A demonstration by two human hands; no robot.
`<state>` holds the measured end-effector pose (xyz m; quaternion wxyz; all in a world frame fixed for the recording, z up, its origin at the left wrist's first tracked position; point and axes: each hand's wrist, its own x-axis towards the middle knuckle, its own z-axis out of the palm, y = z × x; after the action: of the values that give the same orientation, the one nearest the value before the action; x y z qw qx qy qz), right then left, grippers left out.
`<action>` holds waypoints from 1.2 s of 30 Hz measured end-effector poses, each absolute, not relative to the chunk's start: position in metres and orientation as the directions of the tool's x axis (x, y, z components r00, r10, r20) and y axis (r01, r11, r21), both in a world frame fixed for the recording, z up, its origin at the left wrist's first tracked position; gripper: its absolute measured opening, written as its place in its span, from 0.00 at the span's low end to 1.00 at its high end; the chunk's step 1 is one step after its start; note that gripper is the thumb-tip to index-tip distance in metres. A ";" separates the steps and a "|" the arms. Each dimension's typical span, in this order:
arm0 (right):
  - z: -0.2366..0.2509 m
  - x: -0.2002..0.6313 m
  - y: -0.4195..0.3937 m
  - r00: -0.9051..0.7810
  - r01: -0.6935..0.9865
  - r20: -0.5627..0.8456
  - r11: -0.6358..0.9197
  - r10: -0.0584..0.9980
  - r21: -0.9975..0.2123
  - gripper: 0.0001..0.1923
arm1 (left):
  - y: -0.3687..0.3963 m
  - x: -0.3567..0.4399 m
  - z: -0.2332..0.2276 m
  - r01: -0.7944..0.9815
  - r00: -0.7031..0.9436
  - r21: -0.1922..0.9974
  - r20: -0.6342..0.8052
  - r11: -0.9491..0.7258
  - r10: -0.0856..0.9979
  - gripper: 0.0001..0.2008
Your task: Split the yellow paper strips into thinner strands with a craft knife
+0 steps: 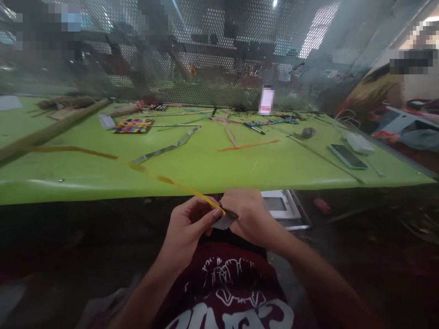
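My left hand (192, 221) pinches the end of a long yellow strip (164, 179), which runs back over the table edge and away to the left. Under my left thumb, a small flat grey piece (224, 221) meets the strip's end. My right hand (248, 212) is curled over the grey piece's other side, its fingertips turned away from view. Both hands are close together in front of my body, just below the table's front edge. How the strip and grey piece are joined cannot be made out.
On the green table (192, 169) lie a grey strip (168, 148), a multicoloured woven piece (133, 125), an orange strip (248, 146), a pen (254, 128) and a phone (348, 156). A long pole (55, 130) crosses the left side. A perforated metal screen (219, 93) stands behind.
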<state>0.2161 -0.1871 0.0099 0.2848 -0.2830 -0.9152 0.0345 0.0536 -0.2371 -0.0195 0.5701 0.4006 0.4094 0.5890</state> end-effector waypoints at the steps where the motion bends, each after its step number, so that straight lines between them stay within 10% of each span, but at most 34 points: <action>1: 0.010 0.216 -0.188 -0.678 0.511 0.503 0.836 0.536 -0.201 0.05 | -0.237 0.054 -0.020 -0.350 -0.032 0.937 -0.003 -0.009 0.999 0.07; 36: -0.003 0.213 -0.191 -0.621 0.574 0.554 0.803 0.554 -0.160 0.09 | -0.236 0.054 -0.016 -0.322 -0.003 0.947 -0.005 0.004 1.000 0.04</action>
<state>0.2132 -0.1907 -0.0026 0.3018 -0.3134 -0.9002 -0.0164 0.0541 -0.2364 -0.0163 0.5753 0.4095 0.4137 0.5746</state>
